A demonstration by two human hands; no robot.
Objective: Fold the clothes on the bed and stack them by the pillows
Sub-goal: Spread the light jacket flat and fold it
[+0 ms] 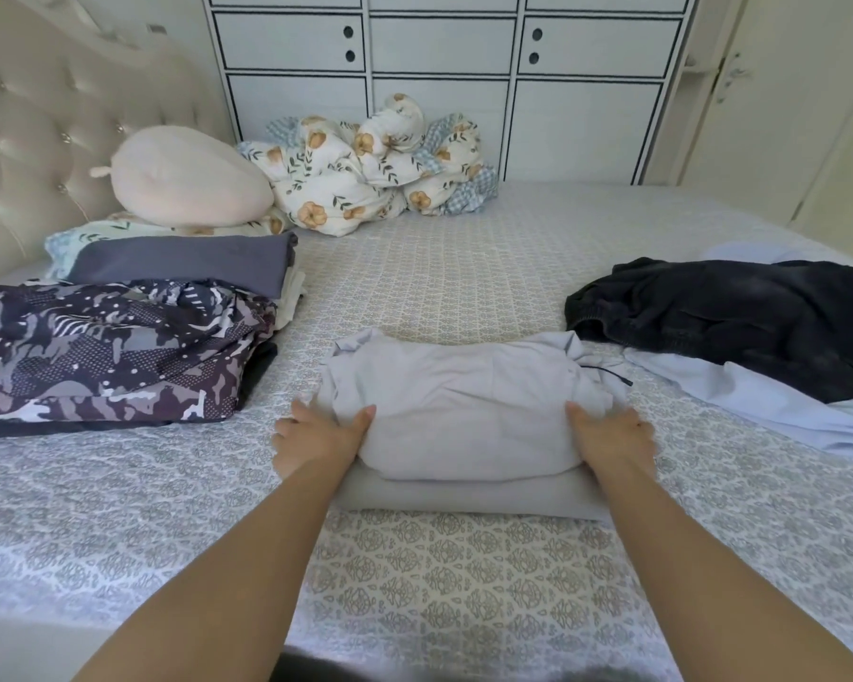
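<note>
Grey garment (464,415) sits mid-bed right in front of me, folded into a thick bundle w/ a flat layer under it and a drawstring poking out at its far right corner. My left hand (318,438) grips its left end, thumb on top, fingers tucked round the side; right hand (611,435) does the same on the right end. Looks like the fold is basically done and I'm about to lift it, though that's my guess.

Done so far, by the look of it: a stack (183,265) by the pillow (188,177) at the headboard end, dark grey piece on top, lighter ones under. The camo piece (109,347) lies just in front of that, roughly folded but rumpled, so maybe needs redoing.

Left to do: black garment (739,317) to my right, heaped and unfolded, lying on a pale blue one (759,401), also loose. Floral bedding (375,174) bunched at the far edge, prob not clothes.

So roughly halfway: this one to carry over, then two more.
</note>
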